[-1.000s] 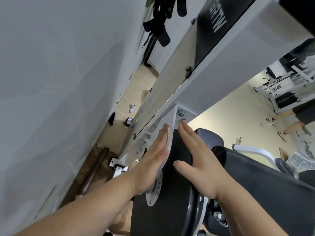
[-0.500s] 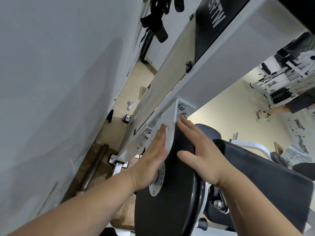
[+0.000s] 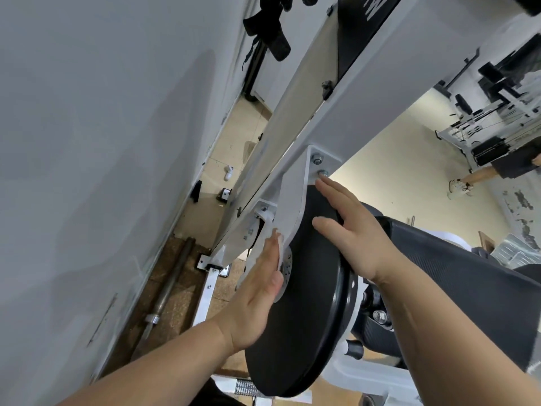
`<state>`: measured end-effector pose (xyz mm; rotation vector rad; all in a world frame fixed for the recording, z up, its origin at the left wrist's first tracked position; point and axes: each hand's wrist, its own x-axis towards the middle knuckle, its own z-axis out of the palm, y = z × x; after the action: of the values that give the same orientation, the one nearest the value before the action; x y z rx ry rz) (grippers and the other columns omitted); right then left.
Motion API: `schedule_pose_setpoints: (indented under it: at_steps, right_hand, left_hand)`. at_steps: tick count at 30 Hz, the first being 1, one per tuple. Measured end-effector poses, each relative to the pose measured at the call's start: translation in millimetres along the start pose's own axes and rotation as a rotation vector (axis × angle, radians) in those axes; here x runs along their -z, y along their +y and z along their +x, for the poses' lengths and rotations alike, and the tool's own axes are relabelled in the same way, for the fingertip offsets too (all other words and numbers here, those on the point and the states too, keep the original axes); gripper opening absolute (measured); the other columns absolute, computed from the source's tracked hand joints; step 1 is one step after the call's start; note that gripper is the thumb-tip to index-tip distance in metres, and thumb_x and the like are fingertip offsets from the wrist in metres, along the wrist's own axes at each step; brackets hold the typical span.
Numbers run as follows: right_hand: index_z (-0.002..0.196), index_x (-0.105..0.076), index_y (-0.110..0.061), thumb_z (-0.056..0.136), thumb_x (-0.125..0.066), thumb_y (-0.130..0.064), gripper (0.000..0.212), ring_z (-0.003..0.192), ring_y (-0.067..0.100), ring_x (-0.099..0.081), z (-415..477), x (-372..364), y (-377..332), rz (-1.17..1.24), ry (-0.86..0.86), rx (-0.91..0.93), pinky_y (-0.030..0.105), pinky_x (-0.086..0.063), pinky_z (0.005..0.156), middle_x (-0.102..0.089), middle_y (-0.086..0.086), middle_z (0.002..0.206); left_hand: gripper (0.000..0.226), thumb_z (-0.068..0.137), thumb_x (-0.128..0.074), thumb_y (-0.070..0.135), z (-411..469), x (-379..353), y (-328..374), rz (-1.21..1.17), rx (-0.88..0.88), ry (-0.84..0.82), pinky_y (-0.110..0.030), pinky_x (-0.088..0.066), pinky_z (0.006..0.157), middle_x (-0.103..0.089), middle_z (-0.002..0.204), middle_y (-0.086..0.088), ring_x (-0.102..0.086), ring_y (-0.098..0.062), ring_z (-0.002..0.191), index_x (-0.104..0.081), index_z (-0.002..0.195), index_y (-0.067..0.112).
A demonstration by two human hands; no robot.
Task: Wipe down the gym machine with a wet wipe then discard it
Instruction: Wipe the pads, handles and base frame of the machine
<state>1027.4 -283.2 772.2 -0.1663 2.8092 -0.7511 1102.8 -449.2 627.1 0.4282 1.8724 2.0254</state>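
Note:
The gym machine has a white slanted frame [image 3: 360, 92] and a large black disc [image 3: 310, 303] mounted below a white bracket plate [image 3: 295, 200]. My left hand [image 3: 260, 285] lies flat with straight fingers against the plate's lower edge and the disc's metal hub, pressing a white wet wipe [image 3: 279, 250] under the fingers; only a thin edge of the wipe shows. My right hand [image 3: 354, 230] rests open on the disc's upper rim, its fingertips near a bolt on the bracket.
A grey wall [image 3: 102, 171] runs close on the left. A steel barbell [image 3: 169, 288] lies on the floor along it. A black mesh seat pad [image 3: 456, 288] sits right of the disc. A person's legs [image 3: 480, 177] and other machines [image 3: 497, 112] stand far right.
My left hand has slid down the bracket plate toward the disc's hub with the wipe. The right hand stays on the disc's rim.

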Motion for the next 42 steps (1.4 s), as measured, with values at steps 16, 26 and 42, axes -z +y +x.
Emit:
schedule_pose_setpoints:
  at_steps: [16, 26, 42]
  right_hand:
    - [0.163, -0.021, -0.031, 0.098, -0.048, -0.061, 0.077, 0.151, -0.007, -0.005, -181, 1, 131, 0.132, 0.127, 0.013, 0.011, -0.015, 0.117, -0.002, -0.018, 0.17]
    - [0.163, -0.023, -0.032, 0.101, -0.047, -0.06, 0.072, 0.157, 0.008, -0.01, -268, -11, 236, 0.227, 0.105, -0.141, 0.035, -0.021, 0.126, -0.009, -0.011, 0.171]
    - [0.164, -0.018, -0.033, 0.1, -0.049, -0.061, 0.076, 0.159, 0.021, 0.009, -238, 11, 344, 0.069, 0.083, -0.345, 0.042, -0.007, 0.127, 0.003, -0.001, 0.173]
  left_hand:
    - [0.063, 0.109, -0.02, 0.047, -37, -103, 111, 0.529, -0.484, 0.258, -0.052, -0.011, 0.127, -0.011, 0.171, 0.004, -0.007, -0.017, 0.158, -0.014, 0.162, 0.013]
    - [0.077, 0.091, -0.009, 0.07, -15, -249, 53, 0.849, -0.095, -0.062, -0.041, 0.001, 0.128, 0.018, 0.165, 0.022, 0.018, 0.008, 0.15, 0.01, 0.157, 0.036]
    - [0.085, 0.091, 0.0, 0.07, 102, -322, -14, 0.943, 0.001, -0.041, -0.036, 0.009, 0.126, 0.022, 0.167, 0.009, 0.02, -0.007, 0.154, 0.011, 0.161, 0.025]
